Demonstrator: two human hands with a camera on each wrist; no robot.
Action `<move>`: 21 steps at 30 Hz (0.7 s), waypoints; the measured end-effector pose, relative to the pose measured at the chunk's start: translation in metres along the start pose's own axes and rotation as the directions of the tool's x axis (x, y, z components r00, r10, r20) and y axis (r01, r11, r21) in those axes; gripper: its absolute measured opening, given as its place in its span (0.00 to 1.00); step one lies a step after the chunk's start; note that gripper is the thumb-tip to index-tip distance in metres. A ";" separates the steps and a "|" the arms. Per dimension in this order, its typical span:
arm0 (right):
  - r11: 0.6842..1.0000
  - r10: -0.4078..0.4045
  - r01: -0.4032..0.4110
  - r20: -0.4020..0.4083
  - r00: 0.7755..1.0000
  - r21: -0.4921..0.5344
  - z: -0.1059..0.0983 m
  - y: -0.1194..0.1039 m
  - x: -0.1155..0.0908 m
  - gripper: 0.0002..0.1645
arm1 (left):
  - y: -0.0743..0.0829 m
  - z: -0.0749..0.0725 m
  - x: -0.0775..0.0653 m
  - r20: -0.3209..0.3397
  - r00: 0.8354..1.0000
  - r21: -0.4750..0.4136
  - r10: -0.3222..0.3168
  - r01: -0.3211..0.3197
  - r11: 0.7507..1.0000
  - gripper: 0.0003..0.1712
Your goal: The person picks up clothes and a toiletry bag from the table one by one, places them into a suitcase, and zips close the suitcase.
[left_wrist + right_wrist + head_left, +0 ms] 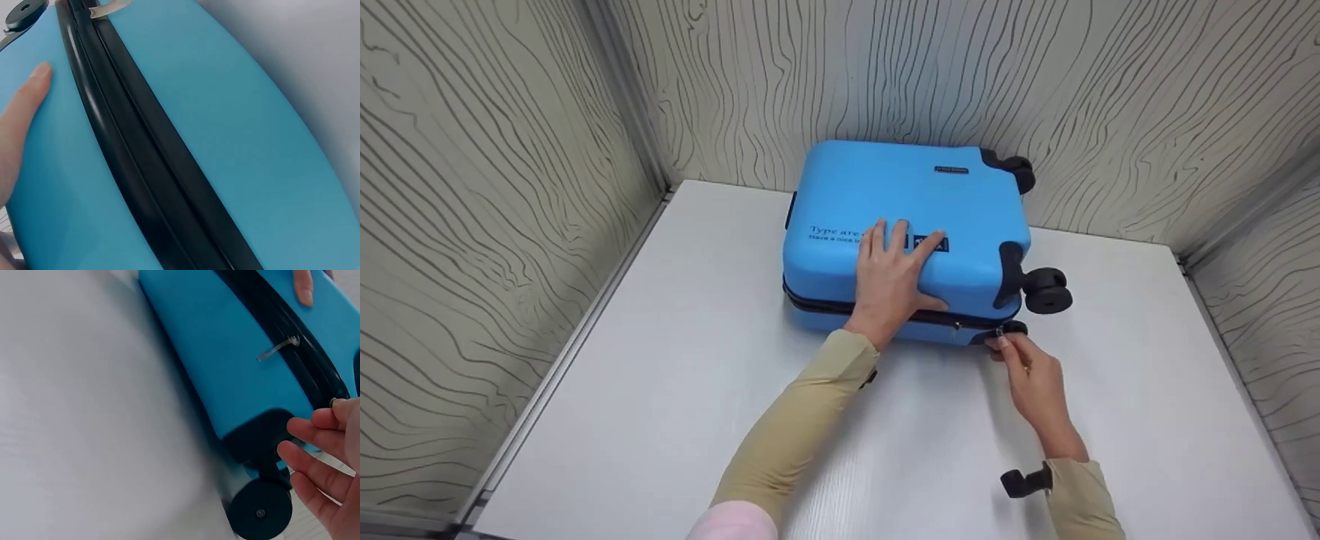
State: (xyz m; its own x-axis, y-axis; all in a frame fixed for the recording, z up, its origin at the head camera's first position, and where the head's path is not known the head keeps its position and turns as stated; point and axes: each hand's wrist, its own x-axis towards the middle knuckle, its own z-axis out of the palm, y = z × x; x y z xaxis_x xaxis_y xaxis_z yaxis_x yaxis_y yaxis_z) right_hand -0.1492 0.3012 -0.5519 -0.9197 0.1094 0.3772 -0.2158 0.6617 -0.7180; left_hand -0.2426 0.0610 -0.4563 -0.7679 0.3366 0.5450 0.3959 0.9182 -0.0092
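Observation:
A blue hard-shell suitcase (900, 195) lies on its side on the white table. My left hand (889, 279) rests on the top shell with its fingers spread. Its thumb (31, 95) lies on the blue shell beside the black zipper band (129, 135). At the near right corner my right hand (1036, 379) pinches a small zipper pull (333, 402) between thumb and forefinger; most of that pull is hidden. The other right fingers are loosely spread beside the black corner guard (261, 433). A second zipper pull (275, 349) hangs from the band nearby.
Black wheels (1046, 291) stick out from the suitcase's right end. The white table (660, 360) stretches around it. Wood-patterned panels (735, 90) stand behind and at both sides, the back one close to the suitcase.

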 end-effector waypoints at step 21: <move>0.999 -0.050 0.050 0.050 0.997 0.005 0.040 -0.023 0.003 0.12 | -0.002 0.002 -0.003 0.009 0.999 -0.020 0.038 -0.038 0.999 0.62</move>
State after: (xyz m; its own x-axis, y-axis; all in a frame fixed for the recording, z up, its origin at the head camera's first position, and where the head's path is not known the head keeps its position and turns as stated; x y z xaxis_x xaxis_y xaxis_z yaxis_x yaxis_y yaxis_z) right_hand -0.1596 0.2564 -0.5575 -0.9231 0.0387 0.3827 -0.2629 0.6628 -0.7012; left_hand -0.2422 0.0590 -0.4599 -0.7570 0.3733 0.5363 0.4349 0.9004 -0.0127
